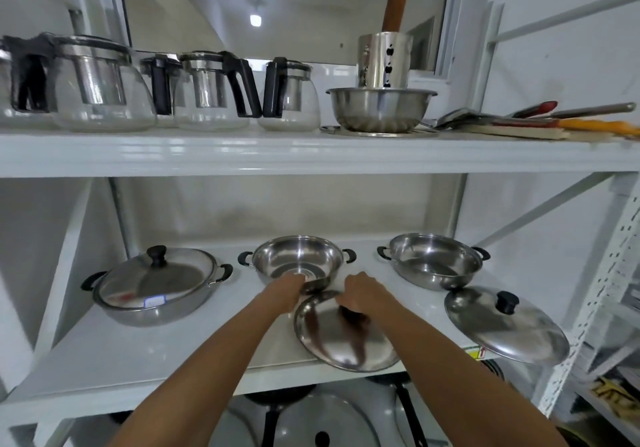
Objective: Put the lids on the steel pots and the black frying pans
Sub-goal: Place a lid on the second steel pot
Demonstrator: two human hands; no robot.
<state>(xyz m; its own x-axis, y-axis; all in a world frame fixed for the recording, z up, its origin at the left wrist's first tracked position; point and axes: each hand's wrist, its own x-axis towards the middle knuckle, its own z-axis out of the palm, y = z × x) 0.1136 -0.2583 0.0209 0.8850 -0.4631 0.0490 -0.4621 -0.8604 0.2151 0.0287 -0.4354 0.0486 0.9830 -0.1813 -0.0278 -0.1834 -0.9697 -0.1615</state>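
Three steel pots stand on the middle shelf point(138, 353). The left pot point(156, 287) wears its lid with a black knob. The middle pot point(298, 263) and the right pot point(433, 261) are uncovered. In front of the middle pot a steel lid point(343, 339) is tilted, and my right hand point(363, 294) grips its black knob. My left hand point(285, 290) touches the lid's far left rim beside the pot's front wall. A second lid point(502, 325) with a black knob lies at the shelf's right front corner. Black frying pans point(277, 398) and glass lids point(322, 426) show on the shelf below.
The upper shelf point(242, 155) carries glass teapots point(104, 89) with black handles, a steel bowl point(381, 107) with a steel utensil holder point(384, 60) in it, and utensils point(540, 119) at the right. A white rack upright point(599, 294) stands at the right.
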